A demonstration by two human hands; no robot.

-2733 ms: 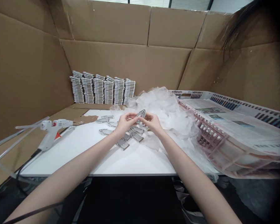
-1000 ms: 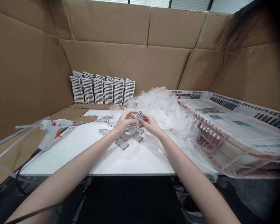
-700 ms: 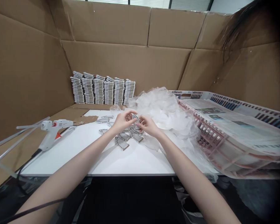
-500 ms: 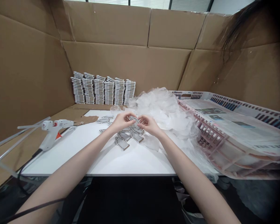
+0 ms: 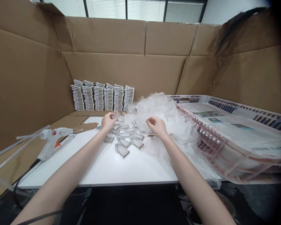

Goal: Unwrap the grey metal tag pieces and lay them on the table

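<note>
My left hand (image 5: 108, 122) pinches a flat grey, tag-shaped metal piece (image 5: 120, 118) with a pointed end, held above the table's far side. My right hand (image 5: 156, 125) is apart from it, beside the heap of clear plastic bags (image 5: 164, 109). Its fingers are curled together; whether something thin is between them I cannot make out. Just under that hand, part of another metal piece (image 5: 150, 134) shows. Between my hands, several like pieces (image 5: 124, 142) lie scattered on the white table (image 5: 135, 168), some overlapping.
Tall stacks of the same pieces (image 5: 98, 98) stand along the cardboard wall (image 5: 121, 68). A white glue gun (image 5: 50, 142) with a cable is at the left, near clear sticks (image 5: 16, 147). A pink and white plastic basket (image 5: 210, 140) holding printed sheets (image 5: 236, 128) fills the right side.
My hands have parted: the left moved left with a metal piece, the right moved right towards the plastic bags. The view has tilted up slightly.
</note>
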